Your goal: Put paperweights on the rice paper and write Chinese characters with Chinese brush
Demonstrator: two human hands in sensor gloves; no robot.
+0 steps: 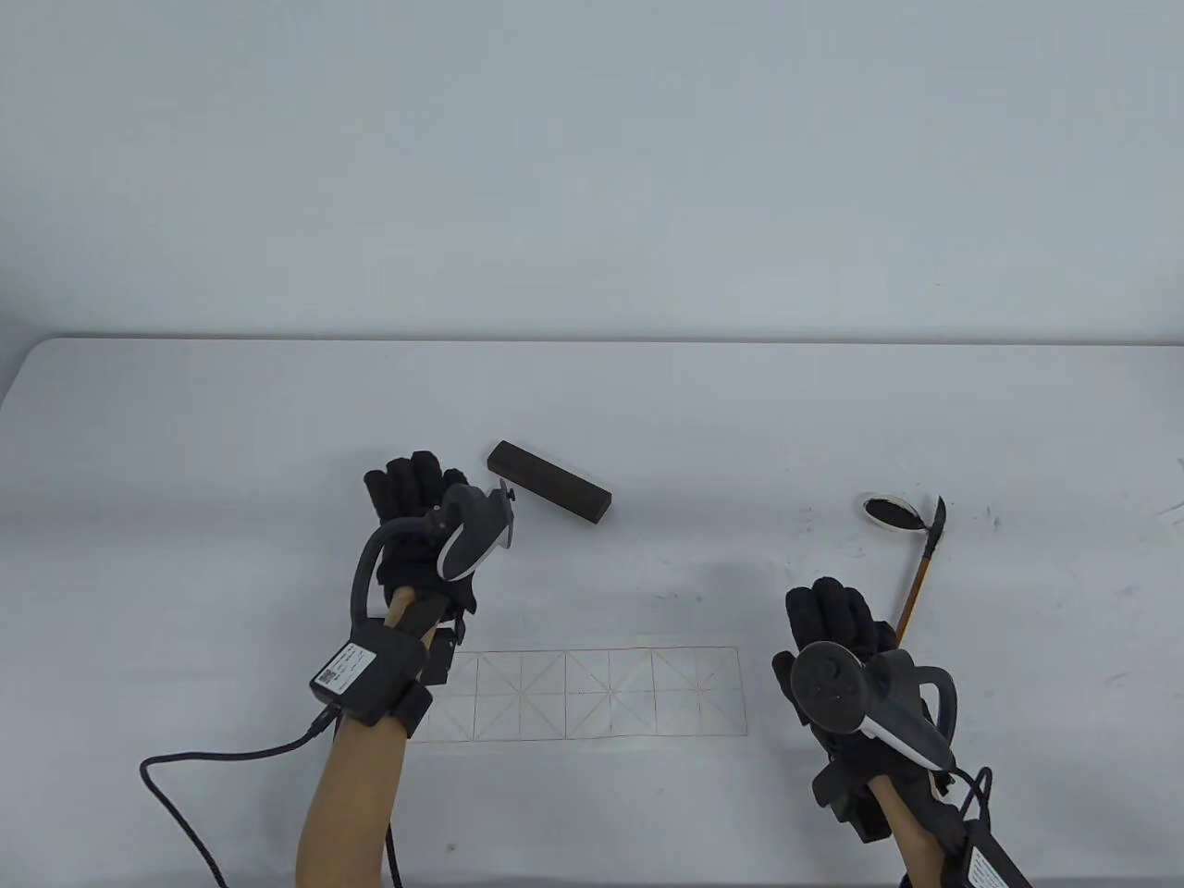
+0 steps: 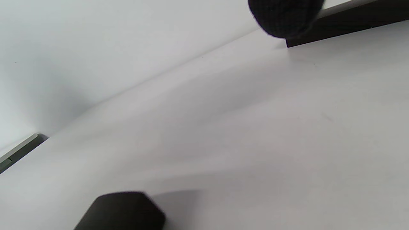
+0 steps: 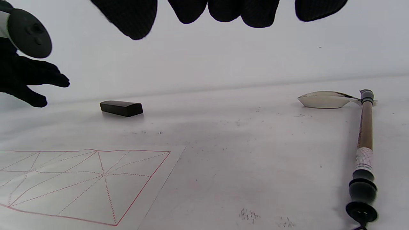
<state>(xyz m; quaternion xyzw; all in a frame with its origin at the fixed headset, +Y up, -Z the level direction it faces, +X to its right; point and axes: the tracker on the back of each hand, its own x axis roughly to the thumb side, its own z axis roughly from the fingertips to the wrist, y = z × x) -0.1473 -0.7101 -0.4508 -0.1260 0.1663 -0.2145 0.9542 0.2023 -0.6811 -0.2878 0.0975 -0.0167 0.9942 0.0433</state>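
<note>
1. A white desk [image 1: 277, 416] is seen against a pale, bare wall, its surface speckled with small dark ink marks on the right side.
2. The rice paper [image 1: 601, 694] — a strip ruled in red practice squares — is laid flat along the near edge, between the two forearms, where writing can be done comfortably. No weight is on it yet.
3. The paperweight [image 1: 549, 482], a dark rectangular bar, is found lying askew on the bare desk beyond the paper, well apart from it.
4. The left hand [image 1: 421, 527] is raised just beside the bar's near end, fingers spread and loosely extended, nothing held. In the left wrist view a fingertip is seen close to the bar, but contact cannot be confirmed — a reach for the weight is judged to be in hand.
5. The right hand [image 1: 837, 647] is hovering off the paper's right end, fingers relaxed and empty, apparently kept ready for the brush.
6. The brush [image 1: 918, 578] is left on the desk to the right, its tip propped at the rim of the small ink dish [image 1: 888, 511], presumably so the bristles stay off the surface.
</note>
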